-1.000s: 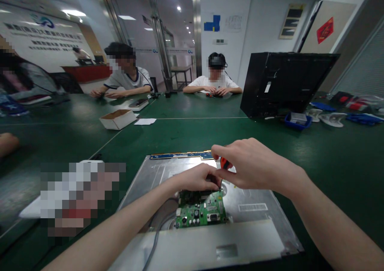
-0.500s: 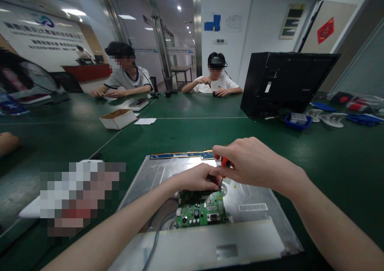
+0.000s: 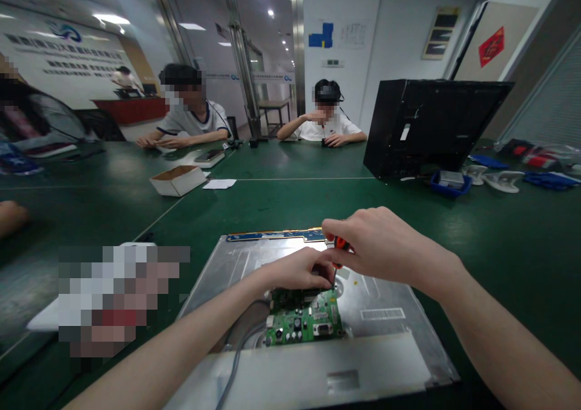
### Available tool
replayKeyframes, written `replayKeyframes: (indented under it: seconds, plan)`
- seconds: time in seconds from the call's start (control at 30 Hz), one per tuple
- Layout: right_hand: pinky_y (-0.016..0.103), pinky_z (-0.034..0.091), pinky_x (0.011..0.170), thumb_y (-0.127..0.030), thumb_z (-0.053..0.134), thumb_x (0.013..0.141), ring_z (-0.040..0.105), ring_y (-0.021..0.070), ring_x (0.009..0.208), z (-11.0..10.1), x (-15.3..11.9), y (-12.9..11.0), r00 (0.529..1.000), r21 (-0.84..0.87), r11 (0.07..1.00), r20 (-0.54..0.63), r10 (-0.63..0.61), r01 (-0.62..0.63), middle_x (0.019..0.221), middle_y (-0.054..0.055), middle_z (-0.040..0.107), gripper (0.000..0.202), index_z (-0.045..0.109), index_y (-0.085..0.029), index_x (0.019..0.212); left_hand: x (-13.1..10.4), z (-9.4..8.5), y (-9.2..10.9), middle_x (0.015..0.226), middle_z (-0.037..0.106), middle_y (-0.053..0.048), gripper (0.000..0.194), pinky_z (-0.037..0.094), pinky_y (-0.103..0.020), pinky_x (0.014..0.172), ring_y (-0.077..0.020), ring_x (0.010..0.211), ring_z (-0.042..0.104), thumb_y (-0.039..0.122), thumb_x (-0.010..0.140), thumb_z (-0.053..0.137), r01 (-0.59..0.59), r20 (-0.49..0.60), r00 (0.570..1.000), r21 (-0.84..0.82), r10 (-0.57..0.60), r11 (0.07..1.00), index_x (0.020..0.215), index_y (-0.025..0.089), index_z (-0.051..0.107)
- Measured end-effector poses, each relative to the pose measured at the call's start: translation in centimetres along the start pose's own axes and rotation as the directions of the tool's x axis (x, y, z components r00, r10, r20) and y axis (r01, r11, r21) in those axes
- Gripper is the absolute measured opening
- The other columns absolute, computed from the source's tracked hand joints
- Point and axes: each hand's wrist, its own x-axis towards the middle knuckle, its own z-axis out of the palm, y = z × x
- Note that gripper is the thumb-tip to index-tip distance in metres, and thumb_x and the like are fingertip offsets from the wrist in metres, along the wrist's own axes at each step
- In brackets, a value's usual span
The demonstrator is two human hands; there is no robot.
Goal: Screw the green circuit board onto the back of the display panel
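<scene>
One right hand (image 3: 372,247) grips one screwdriver (image 3: 340,250); one left hand (image 3: 302,269) pinches, contents hidden, above one circuit board (image 3: 308,319).

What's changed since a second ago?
Across the table, a person's hand has risen from the tabletop toward the face. Nearer, little visible change: right hand still grips the orange-handled screwdriver; left hand stays at the green board.

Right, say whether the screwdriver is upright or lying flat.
Roughly upright: the right hand grips its handle, the shaft pointing down at the circuit board.
</scene>
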Motion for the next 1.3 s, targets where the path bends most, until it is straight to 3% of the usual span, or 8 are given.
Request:
replayKeyframes:
  seconds: [0.2,0.4,0.63,0.9,1.17,1.3]
  plan:
    - [0.028,0.023,0.053,-0.025,0.057,0.089,0.061,0.0158,0.065,-0.4,-0.3,-0.1,0.999,0.066,0.997,0.02,-0.037,0.035,0.082,0.002,0.071,0.008,0.056,-0.021,0.096,0.0,0.1,0.0,0.073,0.068,0.001,0.004,0.048,-0.023,0.065,-0.0159,0.07,0.062,0.012,0.077,0.07,-0.007,-0.017,1.0,0.025,0.007,1.0,0.08,0.015,0.069]
    - [0.028,0.021,0.053,-0.036,0.055,0.095,0.06,0.0162,0.061,-0.2,-0.3,0.1,1.0,0.014,1.0,0.005,-0.017,0.017,0.075,0.002,0.07,0.014,0.058,-0.022,0.092,-0.1,-0.1,0.3,0.077,0.07,-0.001,0.005,0.048,-0.023,0.066,-0.0162,0.072,0.064,0.013,0.079,0.069,-0.036,-0.003,0.999,0.073,0.036,0.997,0.083,0.015,0.07]
    - [0.028,0.02,0.051,-0.025,0.055,0.089,0.059,0.0155,0.059,-0.2,-0.3,0.0,0.999,0.043,0.998,-0.022,-0.037,0.038,0.077,0.001,0.069,0.006,0.055,-0.021,0.094,-0.1,-0.2,0.3,0.074,0.069,0.0,0.004,0.045,-0.022,0.062,-0.0153,0.069,0.061,0.012,0.079,0.068,-0.054,-0.022,0.998,0.145,0.057,0.988,0.08,0.016,0.071]
    - [0.028,0.019,0.052,-0.035,0.054,0.095,0.063,0.0179,0.062,0.1,-0.2,0.2,1.0,0.014,1.0,-0.02,-0.02,0.021,0.076,0.002,0.072,0.014,0.06,-0.022,0.091,-0.3,0.0,0.7,0.078,0.07,-0.001,0.006,0.045,-0.022,0.063,-0.0149,0.07,0.062,0.012,0.079,0.069,-0.059,-0.025,0.998,0.17,0.064,0.984,0.082,0.016,0.071]
    - [0.028,0.022,0.053,-0.025,0.058,0.088,0.063,0.0169,0.067,-0.3,-0.4,0.0,1.0,0.041,0.999,0.006,-0.027,0.027,0.085,0.002,0.073,0.011,0.057,-0.021,0.099,-0.2,0.0,0.8,0.075,0.069,-0.001,0.003,0.045,-0.022,0.063,-0.0157,0.069,0.062,0.012,0.08,0.069,-0.062,-0.017,0.998,0.176,0.066,0.982,0.08,0.015,0.069]
    - [0.028,0.02,0.053,-0.033,0.056,0.094,0.062,0.0168,0.064,-0.1,-0.3,0.2,1.0,0.025,0.999,-0.003,-0.022,0.022,0.078,0.002,0.072,0.012,0.061,-0.022,0.093,-0.2,0.0,1.0,0.073,0.068,0.0,0.004,0.044,-0.022,0.062,-0.0146,0.068,0.061,0.011,0.08,0.069,-0.07,-0.017,0.997,0.181,0.074,0.981,0.079,0.015,0.069]
